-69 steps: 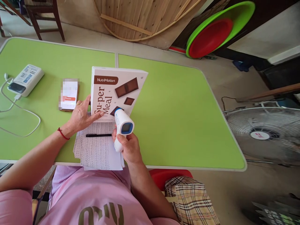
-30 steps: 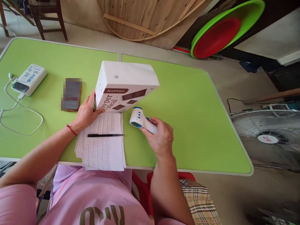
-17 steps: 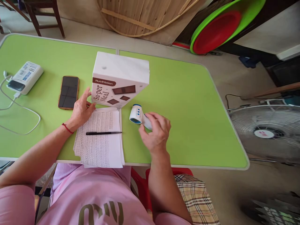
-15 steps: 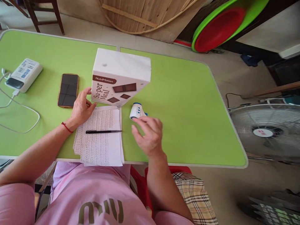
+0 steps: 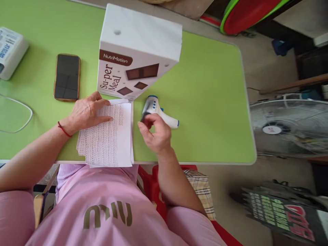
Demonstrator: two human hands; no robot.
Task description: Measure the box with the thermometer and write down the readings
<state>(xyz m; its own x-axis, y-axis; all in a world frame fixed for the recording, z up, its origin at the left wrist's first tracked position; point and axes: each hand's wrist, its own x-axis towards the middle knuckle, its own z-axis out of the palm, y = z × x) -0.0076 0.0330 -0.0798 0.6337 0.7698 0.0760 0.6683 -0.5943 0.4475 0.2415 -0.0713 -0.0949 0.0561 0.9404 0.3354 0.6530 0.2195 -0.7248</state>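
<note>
My left hand [image 5: 89, 111] lies over the upper left of a stack of handwritten paper sheets [image 5: 107, 140], fingers apart, just below the white "Su-per Meal" box [image 5: 138, 51]. Pinched in my right hand [image 5: 157, 133] is a black pen [image 5: 145, 116]; its dark end shows past the fingers, and the rest is hidden or blurred. Right behind that hand rests a white and blue forehead thermometer [image 5: 167, 119] on the green table. The box stands upright behind the sheets.
A smartphone [image 5: 67, 78] in a brown case lies left of the box. A white power bank [image 5: 11, 51] and a white cable [image 5: 28, 108] are at the far left. Beyond the green table's [image 5: 212, 112] right edge stands a fan [image 5: 287, 126].
The black pen has left the paper and is now in my right hand. My left hand has moved right onto the sheets. The view has shifted closer to the box.
</note>
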